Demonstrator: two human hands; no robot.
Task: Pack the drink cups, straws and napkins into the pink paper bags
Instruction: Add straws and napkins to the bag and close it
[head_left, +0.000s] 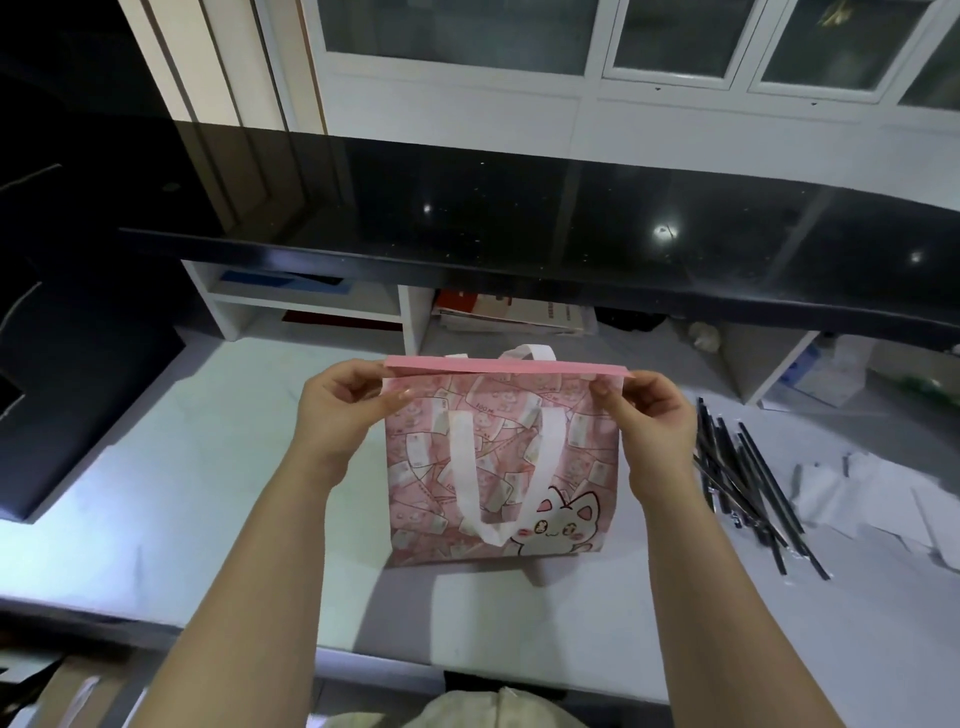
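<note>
White counter (218, 467) at frame centre carries the pink paper bag (498, 467). Your left hand (343, 410) and right hand (649, 415) pinch its folded top corners; straws (743, 483) lie nearer the right hand.

head cam | worn, faces forward-down | close over white counter (208, 467) | single view
</note>
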